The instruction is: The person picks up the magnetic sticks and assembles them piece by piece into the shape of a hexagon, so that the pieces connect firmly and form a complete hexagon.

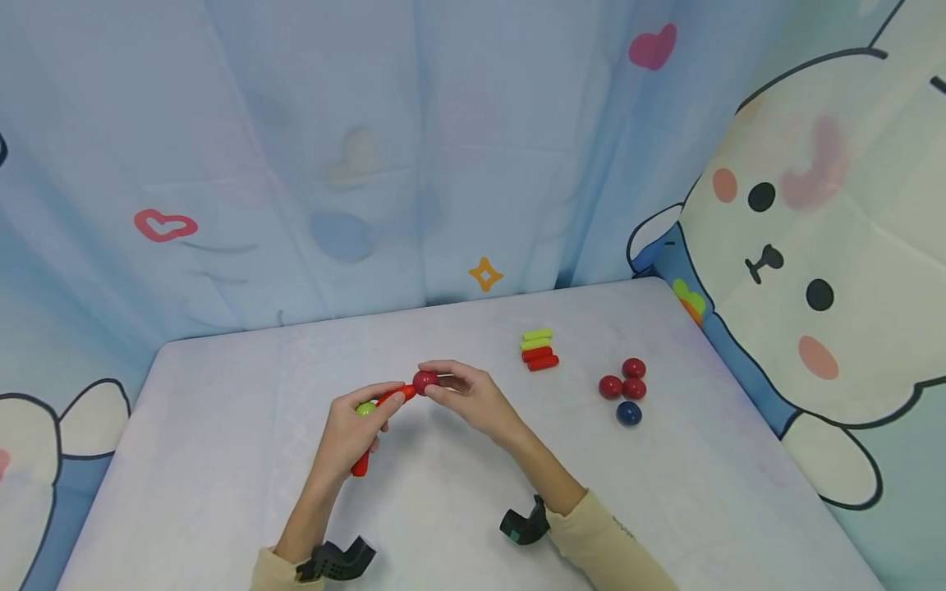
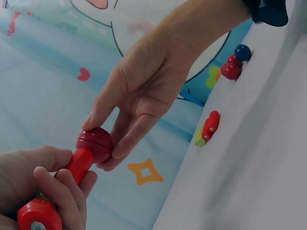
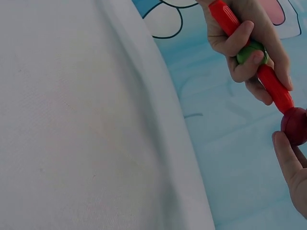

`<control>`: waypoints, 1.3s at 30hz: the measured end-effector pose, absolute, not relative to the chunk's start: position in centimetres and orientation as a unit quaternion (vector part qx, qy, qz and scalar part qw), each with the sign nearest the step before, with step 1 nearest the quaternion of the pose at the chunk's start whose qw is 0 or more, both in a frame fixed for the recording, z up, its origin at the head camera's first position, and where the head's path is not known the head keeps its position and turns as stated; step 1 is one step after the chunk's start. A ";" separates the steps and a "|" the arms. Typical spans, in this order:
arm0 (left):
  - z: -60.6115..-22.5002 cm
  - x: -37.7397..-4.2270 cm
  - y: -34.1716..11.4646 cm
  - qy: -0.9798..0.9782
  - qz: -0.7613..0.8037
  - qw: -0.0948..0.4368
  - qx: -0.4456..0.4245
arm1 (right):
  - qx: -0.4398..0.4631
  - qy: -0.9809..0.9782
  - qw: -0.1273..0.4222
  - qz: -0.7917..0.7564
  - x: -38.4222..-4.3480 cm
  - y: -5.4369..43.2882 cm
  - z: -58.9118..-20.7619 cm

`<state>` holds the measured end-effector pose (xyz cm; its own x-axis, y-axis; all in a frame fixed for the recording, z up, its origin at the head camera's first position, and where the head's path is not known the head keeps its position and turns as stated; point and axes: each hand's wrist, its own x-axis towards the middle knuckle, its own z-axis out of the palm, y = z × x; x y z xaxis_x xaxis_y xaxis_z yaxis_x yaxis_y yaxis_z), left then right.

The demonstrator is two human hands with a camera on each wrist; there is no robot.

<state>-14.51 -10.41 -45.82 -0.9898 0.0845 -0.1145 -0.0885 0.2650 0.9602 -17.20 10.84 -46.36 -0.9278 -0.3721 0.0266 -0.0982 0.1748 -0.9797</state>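
On the white-covered table (image 1: 458, 509), two yellow-green rods (image 1: 536, 335) and two short red rods (image 1: 543, 363) lay side by side beyond your right hand (image 1: 473, 402). Farther right, three glossy dark red balls (image 1: 633, 389) and a glossy dark blue ball (image 1: 629, 413) sat clustered, well apart from your hands. A light blue printed curtain (image 1: 473, 164) hung behind. Above the table, your left hand (image 1: 347, 431) had its fingers curled round two bright red rods (image 1: 360, 465) with a glossy green ball (image 1: 365, 408) between them, partly covering all three. Your right fingertips pinched a single dark red ball (image 1: 424, 382), touching the upper rod's end; a thin dark line ran round it.
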 end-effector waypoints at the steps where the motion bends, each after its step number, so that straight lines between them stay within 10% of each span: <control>1: -45.8 -14.5 -10.4 0.791 0.607 0.072 -0.002 | -0.152 0.761 0.109 -0.622 -17.3 10.9 -46.4; 39: -49.2 -16.4 -10.7 0.757 0.618 0.210 0.019 | -0.150 0.791 0.198 -0.559 -18.4 11.9 -48.0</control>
